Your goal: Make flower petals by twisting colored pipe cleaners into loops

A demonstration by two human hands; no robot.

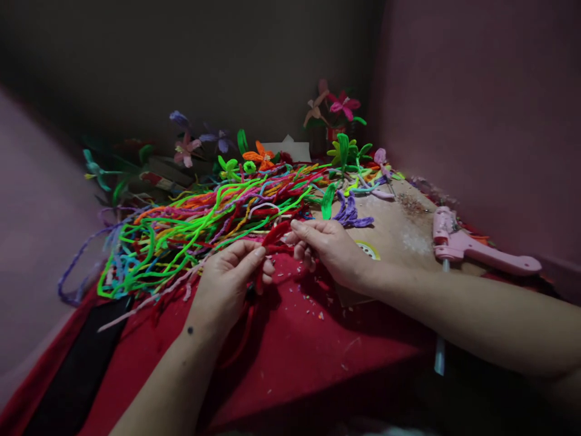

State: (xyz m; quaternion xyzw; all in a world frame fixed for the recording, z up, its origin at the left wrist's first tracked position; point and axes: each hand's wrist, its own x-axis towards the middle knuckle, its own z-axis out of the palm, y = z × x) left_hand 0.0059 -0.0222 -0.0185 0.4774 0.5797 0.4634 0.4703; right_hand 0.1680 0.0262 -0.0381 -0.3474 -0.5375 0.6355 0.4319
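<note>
Red pipe cleaners (275, 233) are bent into a loop between my two hands, above the near part of the red-covered table. My left hand (231, 275) pinches them between thumb and fingertips, and a red length hangs down below it. At the other end, my right hand (324, 242) closes thumb and forefinger on the red loop. Just behind both hands lies a big heap of coloured pipe cleaners (204, 209) in green, orange, red, blue and pink. A purple pipe-cleaner piece (351, 212) and a green leaf (327, 201) rest beyond my right hand.
A pink glue gun (481, 245) with a clear glue stick lies at the right on a brown board (399, 233). A yellow-rimmed roll (368, 249) sits partly behind my right wrist. Finished pipe-cleaner flowers (344, 106) stand along the back. Tiny fluff scraps dot the red cloth (290, 351).
</note>
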